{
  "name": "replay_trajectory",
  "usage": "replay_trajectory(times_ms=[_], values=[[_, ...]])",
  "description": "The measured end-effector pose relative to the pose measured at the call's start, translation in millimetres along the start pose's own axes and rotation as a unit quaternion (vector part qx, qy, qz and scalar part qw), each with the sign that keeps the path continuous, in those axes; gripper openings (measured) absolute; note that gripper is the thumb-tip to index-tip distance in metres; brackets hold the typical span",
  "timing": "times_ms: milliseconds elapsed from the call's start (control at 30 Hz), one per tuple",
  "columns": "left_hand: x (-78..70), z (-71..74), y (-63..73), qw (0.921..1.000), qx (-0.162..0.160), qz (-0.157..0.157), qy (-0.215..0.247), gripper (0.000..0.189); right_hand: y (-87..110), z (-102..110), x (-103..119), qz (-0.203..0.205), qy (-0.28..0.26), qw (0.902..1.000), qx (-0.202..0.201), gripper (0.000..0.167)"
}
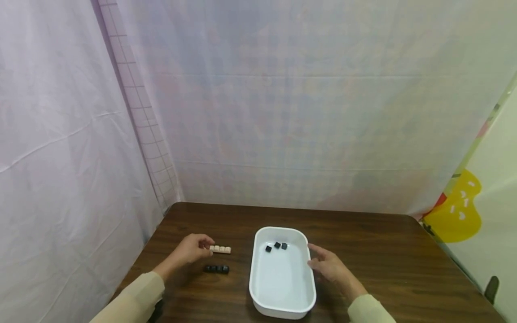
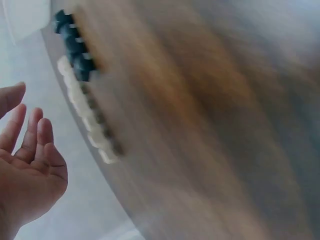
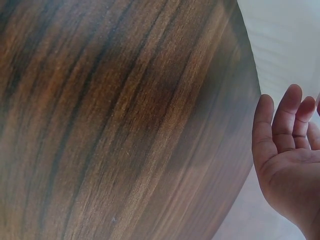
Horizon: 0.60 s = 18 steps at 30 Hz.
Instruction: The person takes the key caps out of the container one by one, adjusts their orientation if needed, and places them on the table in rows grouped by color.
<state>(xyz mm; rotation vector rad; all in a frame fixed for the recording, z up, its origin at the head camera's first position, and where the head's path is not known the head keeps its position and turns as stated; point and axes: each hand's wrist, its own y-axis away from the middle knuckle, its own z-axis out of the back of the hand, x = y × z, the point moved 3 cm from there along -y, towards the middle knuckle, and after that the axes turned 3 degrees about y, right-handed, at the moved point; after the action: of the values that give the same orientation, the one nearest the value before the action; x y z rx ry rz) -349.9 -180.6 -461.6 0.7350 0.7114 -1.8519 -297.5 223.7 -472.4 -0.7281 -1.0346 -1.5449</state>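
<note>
My left hand (image 1: 192, 249) is over the left end of a row of cream keycaps (image 1: 220, 249), covering part of it. In the left wrist view its fingers (image 2: 38, 136) are loosely bent and hold nothing, apart from the cream row (image 2: 85, 107). Nearer me lies a row of black keycaps (image 1: 216, 269). At the right rim of a white tray (image 1: 278, 282), my right hand (image 1: 331, 269) has its forefinger and thumb against or very near the wall. Several black keycaps (image 1: 277, 245) lie loose at the tray's far end.
A dark wood-grain table (image 1: 371, 251) carries everything, with rounded far corners. Pale curtains (image 1: 291, 112) hang behind it and on the left. At the right stands a light panel with a yellow shape (image 1: 456, 211). The left wrist view is blurred.
</note>
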Motion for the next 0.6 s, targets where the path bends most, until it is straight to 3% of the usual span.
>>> replay_trajectory(times_ms=[167,600], values=[[-19.5,-7.3,-14.8,0.9996,-0.015,-0.021,0.006,0.023,0.0,0,1,-0.003,0.004,1.0000,0.002,0.059],[-67.2,-44.5,-48.8,0.9976,0.006,-0.057,0.039,0.029,0.6,0,3,-0.011,0.006,0.9999,0.008,0.060]])
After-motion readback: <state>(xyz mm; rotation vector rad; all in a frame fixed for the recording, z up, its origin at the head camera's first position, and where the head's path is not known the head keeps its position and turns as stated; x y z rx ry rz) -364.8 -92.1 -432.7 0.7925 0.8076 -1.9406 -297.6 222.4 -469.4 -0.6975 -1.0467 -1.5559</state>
